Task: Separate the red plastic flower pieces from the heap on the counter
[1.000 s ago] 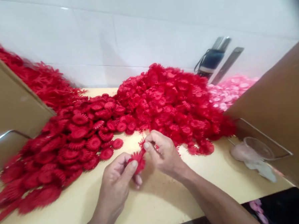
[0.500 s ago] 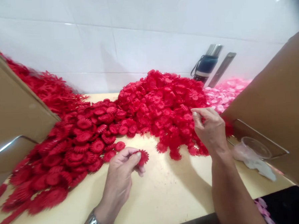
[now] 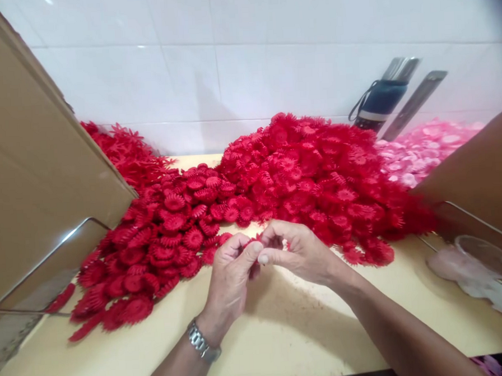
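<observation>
Over the tabletop my left hand (image 3: 234,267) is closed in a pinch on a small red flower (image 3: 257,239) with a fringed edge, mostly covered by fingers. My right hand (image 3: 298,250) meets it there, thumb and fingertips pinched at the same flower. Whether a second piece is between the right fingers is hidden. Behind and to the left of both hands lies a pile of stacked round red flowers (image 3: 172,223). A larger heap of loose red flowers (image 3: 300,168) rises just beyond the right hand.
Cardboard walls stand at left (image 3: 50,142) and right (image 3: 477,170), with metal wire frames by them. At the back right are a dark blue flask (image 3: 383,99), a metal bar (image 3: 417,103) and pink flowers (image 3: 434,145). A clear plastic container (image 3: 488,257) lies right.
My right hand has come from the heap's right side to the left hand, and the two now meet at the flower. The view has shifted, so the scene sits farther right.
</observation>
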The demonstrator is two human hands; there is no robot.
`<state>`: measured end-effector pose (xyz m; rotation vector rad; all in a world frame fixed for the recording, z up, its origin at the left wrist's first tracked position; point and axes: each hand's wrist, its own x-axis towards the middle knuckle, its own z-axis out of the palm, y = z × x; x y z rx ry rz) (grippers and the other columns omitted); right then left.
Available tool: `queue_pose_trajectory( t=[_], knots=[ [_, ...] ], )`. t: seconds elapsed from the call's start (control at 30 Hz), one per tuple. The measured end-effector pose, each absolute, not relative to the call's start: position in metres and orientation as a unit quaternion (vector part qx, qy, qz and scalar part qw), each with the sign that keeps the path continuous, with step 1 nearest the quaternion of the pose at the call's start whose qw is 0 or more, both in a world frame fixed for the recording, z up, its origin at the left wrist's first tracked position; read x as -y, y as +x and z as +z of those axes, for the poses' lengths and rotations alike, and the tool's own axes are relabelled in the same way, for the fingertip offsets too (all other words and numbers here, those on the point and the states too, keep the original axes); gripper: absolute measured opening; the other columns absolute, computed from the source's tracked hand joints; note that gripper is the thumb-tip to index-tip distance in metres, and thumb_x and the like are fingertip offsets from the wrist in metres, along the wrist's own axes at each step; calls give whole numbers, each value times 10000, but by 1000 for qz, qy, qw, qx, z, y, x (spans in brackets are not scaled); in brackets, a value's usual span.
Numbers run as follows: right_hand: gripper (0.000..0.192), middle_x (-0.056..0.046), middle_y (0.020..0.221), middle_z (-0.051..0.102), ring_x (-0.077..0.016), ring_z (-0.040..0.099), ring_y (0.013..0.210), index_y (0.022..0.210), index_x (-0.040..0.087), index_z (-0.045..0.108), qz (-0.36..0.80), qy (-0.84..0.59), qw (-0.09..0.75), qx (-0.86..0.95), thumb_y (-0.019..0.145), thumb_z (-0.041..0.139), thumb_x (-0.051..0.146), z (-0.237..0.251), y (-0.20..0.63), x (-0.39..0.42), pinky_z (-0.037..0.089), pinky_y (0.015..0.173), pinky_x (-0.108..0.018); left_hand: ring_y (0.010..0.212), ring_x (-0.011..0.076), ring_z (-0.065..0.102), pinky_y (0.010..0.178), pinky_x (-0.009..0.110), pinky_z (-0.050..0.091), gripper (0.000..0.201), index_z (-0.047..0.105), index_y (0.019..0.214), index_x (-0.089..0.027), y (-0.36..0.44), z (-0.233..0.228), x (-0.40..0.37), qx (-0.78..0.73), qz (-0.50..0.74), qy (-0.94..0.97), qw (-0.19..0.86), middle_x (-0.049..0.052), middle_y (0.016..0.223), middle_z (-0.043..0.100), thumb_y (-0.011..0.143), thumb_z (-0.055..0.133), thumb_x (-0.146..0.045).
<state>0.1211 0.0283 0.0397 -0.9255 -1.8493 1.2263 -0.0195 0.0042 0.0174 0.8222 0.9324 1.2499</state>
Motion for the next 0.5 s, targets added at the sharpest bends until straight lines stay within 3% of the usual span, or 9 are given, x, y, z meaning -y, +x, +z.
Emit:
queue_pose_trajectory(
  t=[0.13,0.5],
  knots=[
    [143,-1,642,613,-133,602,617,739,171,499,571,-308,361,671,836,531,272,32,121,-31,467,627,-288,459,66,456,445,186,339,218,534,616,-156,-20,12,-3,-369,548,352,663,-30,555,531,776,588,-293],
    [179,30,605,481,-89,439,548,671,177,499,494,-402,493,593,784,565,299,13,129,-39,354,529,-228,472,96,516,468,208,398,170,539,612,-146,-18,9,-4,-363,597,328,636,-6,547,579,756,592,-219]
  ],
)
